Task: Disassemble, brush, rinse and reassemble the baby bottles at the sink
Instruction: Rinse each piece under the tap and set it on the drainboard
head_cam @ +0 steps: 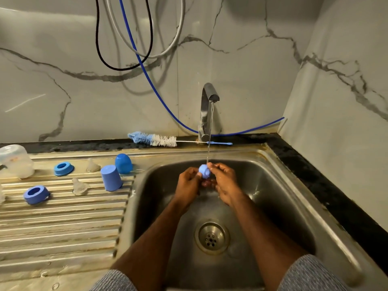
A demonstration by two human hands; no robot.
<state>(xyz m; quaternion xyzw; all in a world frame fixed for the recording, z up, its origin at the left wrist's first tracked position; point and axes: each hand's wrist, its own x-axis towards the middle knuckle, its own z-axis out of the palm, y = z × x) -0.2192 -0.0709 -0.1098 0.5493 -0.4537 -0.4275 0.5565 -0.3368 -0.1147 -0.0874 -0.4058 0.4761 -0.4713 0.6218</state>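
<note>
**Blue bottle piece held between 2 hands, just left of the falling water**

The fingers (pixel 197 174) of the left hand (pixel 188 185) curl round the near-left side of a small blue bottle piece (pixel 204 171), a rounded cap or collar; which of the 2 I cannot tell. The right hand (pixel 225 183) meets it from the right, its fingertips pinching the far-right edge, so both hands grip the 1 piece with no gap between them. It sits above the far part of the sink (pixel 283 198), well above the drain (pixel 211 238).

The relation that matters: the thin water stream (pixel 210 133) from the tap (pixel 207 110) lands on the right fingertips, just right of the piece. Judging from that, a small shift to the right, or a turn of the piece, would bring it fully under the flow.

Further out, the brush (pixel 153 139) lies along the far ledge, its long axis running left to right, nearer the left hand. On the ribbed draining surface (pixel 63 223) to the left stand 2 blue collars (pixel 63 168), 2 clear teats (pixel 79 187), 2 blue caps (pixel 111 177) and a clear bottle (pixel 15 160).
</note>
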